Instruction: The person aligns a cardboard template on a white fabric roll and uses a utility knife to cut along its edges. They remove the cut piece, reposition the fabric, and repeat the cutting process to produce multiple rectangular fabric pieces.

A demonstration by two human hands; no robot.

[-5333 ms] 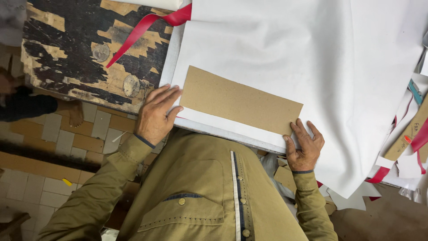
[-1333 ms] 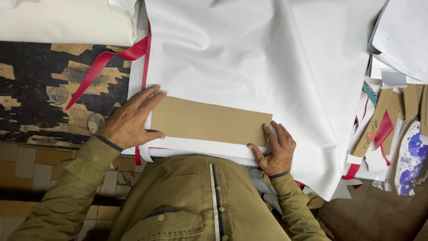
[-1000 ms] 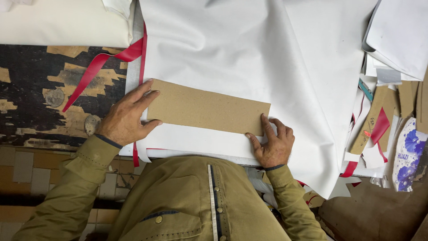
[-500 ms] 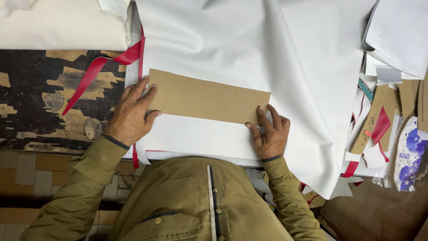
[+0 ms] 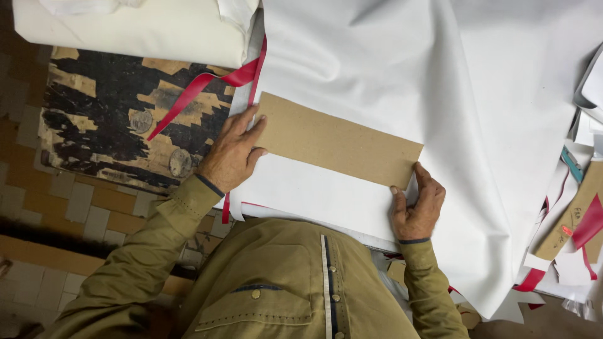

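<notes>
cardboard strip (image 5: 339,141) has slid further up the white fabric (image 5: 440,81); left hand (image 5: 231,154) and right hand (image 5: 418,204), fingers spread flat, press its ends, gripping nothing.

The cardboard strip (image 5: 339,143) is plain tan-brown, flecked faintly, with no print. Under it the cloth (image 5: 402,69) is white all over, unpatterned. The ribbon (image 5: 201,94) at its left edge is red — bright, a little pinkish. The roll of fabric (image 5: 132,28) at the top left is cream. The table (image 5: 107,132) shows worn black paint broken by patches of bare yellowish wood. The floor tiles (image 5: 69,207) are small squares in beige and orange-brown. The shirt (image 5: 282,282) is olive-khaki — with one pale stripe down the button placket.
</notes>
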